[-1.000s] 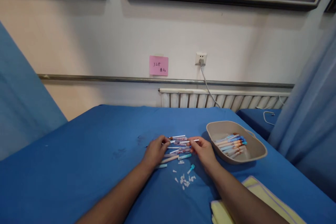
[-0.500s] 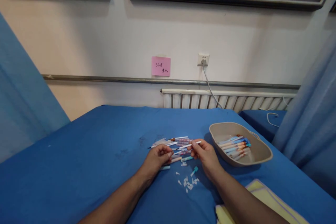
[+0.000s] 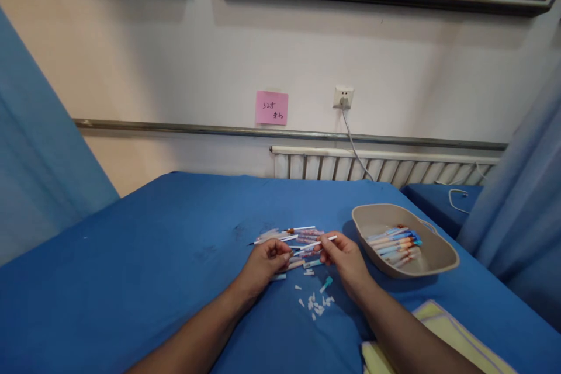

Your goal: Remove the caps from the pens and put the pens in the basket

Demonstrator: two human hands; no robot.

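Between the thumb and fingers of my right hand (image 3: 339, 254) is a slim white pen refill (image 3: 325, 241), tilted with its left end lower. My left hand (image 3: 267, 260) is closed in a pinch at that lower end; what its fingertips hold is too small to make out. Under and behind both hands lies a loose pile of pen parts, with patterned pen barrels (image 3: 310, 233), more white refills and a peach barrel (image 3: 294, 265). Nearer me are several small white tips (image 3: 316, 305) and a teal pen cap (image 3: 326, 284).
To the right stands a beige plastic basket (image 3: 442, 254) with several pens (image 3: 394, 242) in it. A folded yellow cloth (image 3: 456, 336) lies by my right forearm. The blue bed sheet (image 3: 131, 280) spreads beneath everything, with a radiator (image 3: 385, 166) and wall behind.
The view has shifted slightly. Both hands stay almost in place, the refill still in my right hand, its lower end now close against my left fingertips.
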